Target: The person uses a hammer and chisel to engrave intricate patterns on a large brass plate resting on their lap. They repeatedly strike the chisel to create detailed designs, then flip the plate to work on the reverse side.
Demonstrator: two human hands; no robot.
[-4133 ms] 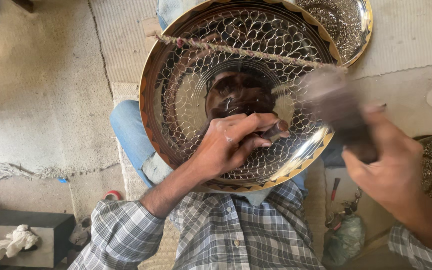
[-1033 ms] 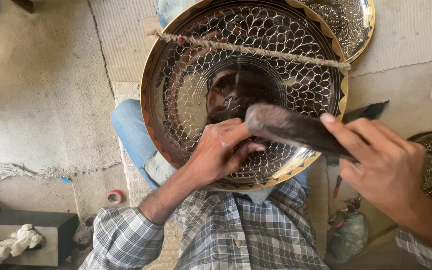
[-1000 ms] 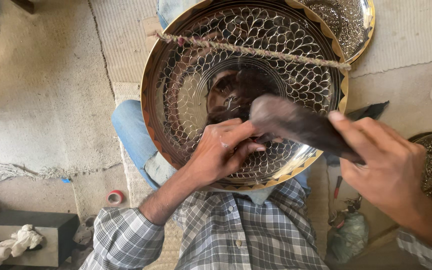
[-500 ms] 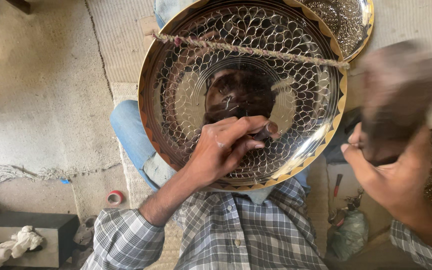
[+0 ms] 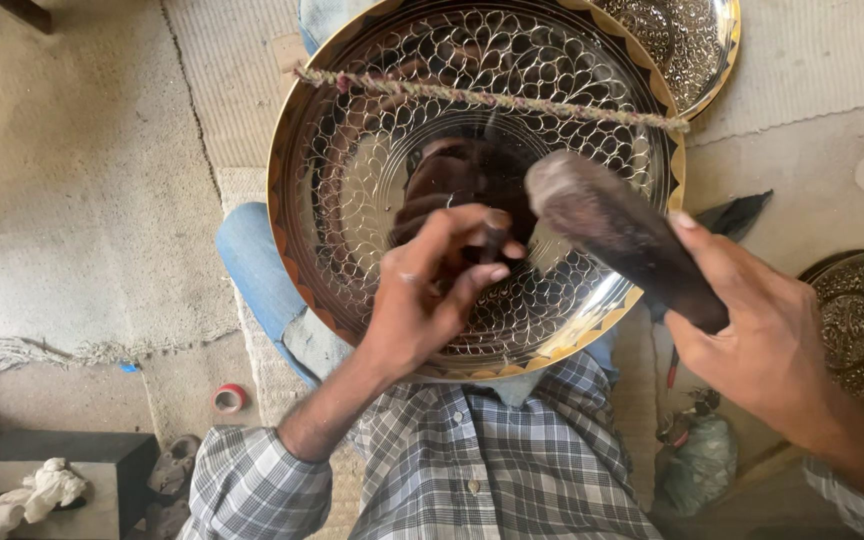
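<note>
Brass gleams from the big engraved tray (image 5: 372,120) propped on the person's lap, a twisted cord (image 5: 492,98) stretched across its upper part. The left hand (image 5: 422,300) pinches a small punch (image 5: 493,240) against the tray's centre, fingers closed on it. The right hand (image 5: 767,335) is clamped around a dark mallet (image 5: 617,232), its head just beside the punch. Around them: bare concrete floor (image 5: 62,200), woven matting (image 5: 232,60), a red tape roll (image 5: 229,398), more engraved trays (image 5: 857,315).

Brass tray (image 5: 352,180) w/ scale pattern

Small tool (image 5: 493,240) mostly hidden by left hand's fingers (image 5: 462,285)
</note>
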